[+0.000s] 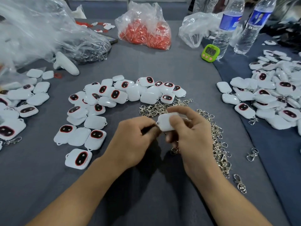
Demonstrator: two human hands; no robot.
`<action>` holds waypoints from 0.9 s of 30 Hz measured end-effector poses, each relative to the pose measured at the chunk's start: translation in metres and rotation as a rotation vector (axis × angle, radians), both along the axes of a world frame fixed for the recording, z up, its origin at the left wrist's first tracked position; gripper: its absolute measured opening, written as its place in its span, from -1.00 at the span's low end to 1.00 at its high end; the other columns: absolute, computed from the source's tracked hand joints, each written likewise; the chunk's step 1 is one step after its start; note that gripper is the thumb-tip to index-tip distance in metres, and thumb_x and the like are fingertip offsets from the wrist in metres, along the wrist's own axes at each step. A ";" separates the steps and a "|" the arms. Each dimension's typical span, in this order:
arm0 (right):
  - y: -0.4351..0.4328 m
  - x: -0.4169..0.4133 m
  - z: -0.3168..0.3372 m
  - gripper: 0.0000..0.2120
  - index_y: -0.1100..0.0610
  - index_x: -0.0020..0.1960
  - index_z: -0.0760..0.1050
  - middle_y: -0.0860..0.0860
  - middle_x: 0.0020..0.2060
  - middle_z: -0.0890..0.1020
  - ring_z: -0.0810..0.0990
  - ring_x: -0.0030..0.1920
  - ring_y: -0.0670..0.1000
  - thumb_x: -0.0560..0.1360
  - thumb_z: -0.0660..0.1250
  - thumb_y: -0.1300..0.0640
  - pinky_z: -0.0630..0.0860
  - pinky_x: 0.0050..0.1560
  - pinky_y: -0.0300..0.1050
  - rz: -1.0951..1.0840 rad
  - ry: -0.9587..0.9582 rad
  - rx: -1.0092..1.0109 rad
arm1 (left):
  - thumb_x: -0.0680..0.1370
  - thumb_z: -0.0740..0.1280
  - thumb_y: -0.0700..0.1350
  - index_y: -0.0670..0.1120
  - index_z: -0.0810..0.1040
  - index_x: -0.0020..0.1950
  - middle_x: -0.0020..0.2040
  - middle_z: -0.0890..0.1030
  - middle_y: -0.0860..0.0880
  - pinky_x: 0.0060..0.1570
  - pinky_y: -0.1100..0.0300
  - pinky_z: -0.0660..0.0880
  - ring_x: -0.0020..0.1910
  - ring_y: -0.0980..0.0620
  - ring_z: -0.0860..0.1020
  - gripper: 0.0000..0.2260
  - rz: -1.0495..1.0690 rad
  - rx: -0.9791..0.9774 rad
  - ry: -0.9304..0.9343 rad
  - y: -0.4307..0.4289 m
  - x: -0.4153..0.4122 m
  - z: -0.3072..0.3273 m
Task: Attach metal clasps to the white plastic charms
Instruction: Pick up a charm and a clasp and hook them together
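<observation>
White plastic charm (163,122), plain side up, sits in the right hand (193,136) above the middle of the counter (146,201) — thumb across its top, fingers curled beneath, its small corner loop pointing left. The left hand (133,141) meets it there, fingers curled, thumb and forefinger tips pressed together right at that loop. Blur hides what lies between them, so I cannot tell whether they hold a clasp.

Just behind the hands and to their right, a tangled pile of metal clasps (218,144) runs over the grey cloth toward the near edge, with two stray clasps (252,154) lying apart on its right. Beyond the hands, loose charms (114,98) lie in an arc, some showing a dark red-rimmed oval, others blank side up. A heap of clasped charms (273,98) covers the right edge, and a second heap (16,101) lines the left edge.

Toward the far edge stand a green timer (210,53) and two water bottles (228,25) on the right, a bag of red pieces (145,26) in the middle, and a crumpled clear bag (40,30) at the far left corner — a white handle-shaped object (65,63) lies just beside it.
</observation>
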State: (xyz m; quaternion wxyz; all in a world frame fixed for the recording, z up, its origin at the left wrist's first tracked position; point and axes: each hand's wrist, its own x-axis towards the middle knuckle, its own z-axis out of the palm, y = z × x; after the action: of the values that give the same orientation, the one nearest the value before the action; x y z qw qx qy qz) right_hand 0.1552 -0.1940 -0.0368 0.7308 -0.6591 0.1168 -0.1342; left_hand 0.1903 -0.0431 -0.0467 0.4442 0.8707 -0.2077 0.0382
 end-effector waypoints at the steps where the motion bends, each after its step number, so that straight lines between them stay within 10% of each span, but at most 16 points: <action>1: -0.004 0.002 0.003 -0.77 0.09 -0.03 0.64 0.07 -0.37 0.65 0.45 -0.54 -0.03 0.62 0.27 0.34 0.31 -0.58 -0.23 0.026 0.048 0.170 | 0.58 0.40 -0.08 0.02 0.69 -0.14 -0.25 0.68 0.06 -0.18 0.28 0.47 -0.25 0.15 0.60 -0.88 -0.013 -0.105 0.109 -0.002 0.002 0.002; 7: -0.006 0.004 0.005 -0.80 0.16 -0.02 0.64 0.10 -0.36 0.65 0.42 -0.57 -0.04 0.61 0.27 0.34 0.27 -0.59 -0.26 0.104 0.119 0.409 | 0.57 0.36 -0.14 -0.12 0.65 -0.26 -0.38 0.59 0.05 -0.28 0.35 0.38 -0.37 0.19 0.48 -0.78 -0.154 -0.295 0.302 -0.007 0.002 0.006; 14: 0.004 -0.012 -0.007 -0.83 -0.11 -0.03 0.66 -0.19 -0.41 0.59 0.54 -0.46 -0.12 0.41 0.42 0.10 0.38 -0.41 -0.40 -0.013 -0.232 -0.666 | 0.44 0.28 -0.14 -0.07 0.57 -0.28 -0.28 0.62 0.01 -0.22 0.07 0.44 -0.30 -0.04 0.57 -0.88 -0.184 0.393 -0.363 -0.010 -0.005 0.002; 21: -0.021 0.011 0.002 -0.80 0.17 -0.03 0.66 0.21 -0.32 0.67 0.49 -0.52 0.06 0.58 0.29 0.36 0.35 -0.57 -0.22 0.163 0.075 0.033 | 0.49 0.50 -0.10 0.09 0.73 -0.19 -0.24 0.69 0.18 -0.20 0.38 0.45 -0.26 0.26 0.60 -0.91 0.153 -0.114 0.094 -0.008 0.004 -0.002; 24: -0.038 0.012 0.005 -0.85 0.26 0.06 0.64 0.18 -0.29 0.67 0.51 -0.50 0.03 0.59 0.31 0.37 0.37 -0.56 -0.22 0.367 0.146 0.097 | 0.47 0.51 -0.18 0.05 0.76 -0.21 -0.29 0.71 0.11 -0.18 0.36 0.48 -0.30 0.24 0.58 -0.86 0.203 -0.422 0.264 -0.011 0.008 0.000; 27: -0.051 0.009 0.008 -0.86 0.27 0.09 0.65 0.17 -0.29 0.65 0.54 -0.47 0.02 0.57 0.35 0.36 0.41 -0.53 -0.25 0.556 0.200 -0.019 | 0.48 0.49 -0.26 -0.05 0.74 -0.23 -0.23 0.70 0.10 -0.10 0.33 0.49 -0.22 0.20 0.60 -0.85 0.128 -0.334 0.132 -0.010 0.001 0.000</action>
State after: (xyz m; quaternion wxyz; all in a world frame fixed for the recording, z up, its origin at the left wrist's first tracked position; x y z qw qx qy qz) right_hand 0.1644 -0.2448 -0.0288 0.7182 -0.6825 0.0018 0.1356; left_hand 0.1915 -0.0532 -0.0468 0.5918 0.7969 -0.1130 0.0433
